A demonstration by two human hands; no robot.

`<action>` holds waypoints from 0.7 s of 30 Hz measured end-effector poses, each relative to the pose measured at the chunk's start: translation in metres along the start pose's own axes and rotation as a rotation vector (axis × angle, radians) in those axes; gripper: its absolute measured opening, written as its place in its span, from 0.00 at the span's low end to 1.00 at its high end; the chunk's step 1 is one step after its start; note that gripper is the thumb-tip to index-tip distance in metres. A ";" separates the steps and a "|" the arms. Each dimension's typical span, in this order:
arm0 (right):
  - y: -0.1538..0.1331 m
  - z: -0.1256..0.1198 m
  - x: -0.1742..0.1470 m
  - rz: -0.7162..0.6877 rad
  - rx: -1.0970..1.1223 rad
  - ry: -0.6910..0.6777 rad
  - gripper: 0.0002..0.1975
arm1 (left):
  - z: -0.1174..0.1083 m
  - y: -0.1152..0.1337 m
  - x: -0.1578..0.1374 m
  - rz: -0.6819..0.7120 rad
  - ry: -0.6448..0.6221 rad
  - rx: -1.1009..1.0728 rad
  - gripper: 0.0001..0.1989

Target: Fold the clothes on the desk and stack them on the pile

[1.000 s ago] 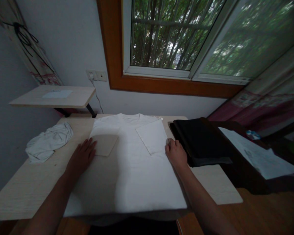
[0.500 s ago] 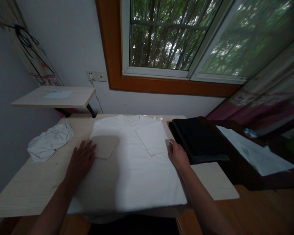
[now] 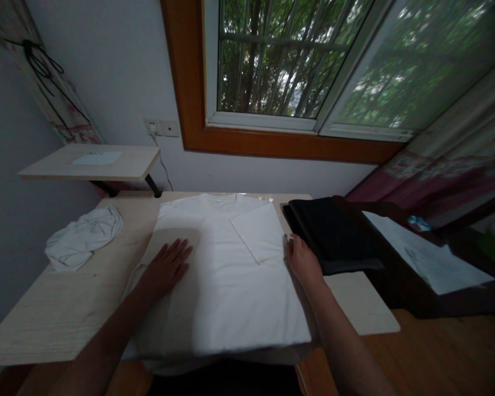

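Note:
A white T-shirt (image 3: pixel 247 297) lies spread on the table, its collar toward the window and its bottom hanging over the front edge. The right-hand sleeve is folded inward across the chest. My left hand (image 3: pixel 167 269) rests flat on the shirt's left part, fingers stretched out, covering much of the other folded sleeve. At the shirt's right edge, my right hand (image 3: pixel 305 261) has its fingers curled and pinched on the cloth below the shoulder.
A crumpled white cloth (image 3: pixel 84 236) lies on the table (image 3: pixel 45 308) at left, below a small raised shelf (image 3: pixel 127 165). Folded black fabric (image 3: pixel 334 231) lies at right. Beyond it, a white sheet (image 3: pixel 429 258) rests on a dark surface.
My left hand has slid right, from the shirt's left edge onto its left part, over the folded sleeve. My right hand has barely shifted and stays at the right edge.

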State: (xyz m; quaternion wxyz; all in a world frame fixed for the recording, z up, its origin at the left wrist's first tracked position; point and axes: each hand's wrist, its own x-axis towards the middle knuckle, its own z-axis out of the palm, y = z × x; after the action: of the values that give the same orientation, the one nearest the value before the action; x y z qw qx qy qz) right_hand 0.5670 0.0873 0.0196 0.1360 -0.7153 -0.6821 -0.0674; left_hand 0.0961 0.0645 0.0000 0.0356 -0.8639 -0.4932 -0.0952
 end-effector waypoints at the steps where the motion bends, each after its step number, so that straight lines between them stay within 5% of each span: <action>1: -0.003 -0.003 0.000 0.044 0.010 -0.011 0.19 | 0.000 -0.002 0.001 0.004 0.001 -0.006 0.27; 9: -0.018 -0.026 0.011 0.349 0.102 -0.375 0.25 | 0.000 -0.043 -0.013 -0.050 0.008 0.035 0.26; 21: -0.016 -0.018 -0.002 0.313 -0.110 -0.285 0.25 | -0.008 -0.009 -0.021 -0.097 0.038 0.053 0.26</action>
State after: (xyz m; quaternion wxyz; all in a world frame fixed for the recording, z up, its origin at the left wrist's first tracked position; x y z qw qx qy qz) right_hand 0.5531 0.0811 0.0380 0.0080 -0.8211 -0.5704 0.0193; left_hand 0.0773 0.0503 0.0034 0.0632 -0.8357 -0.5363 -0.0999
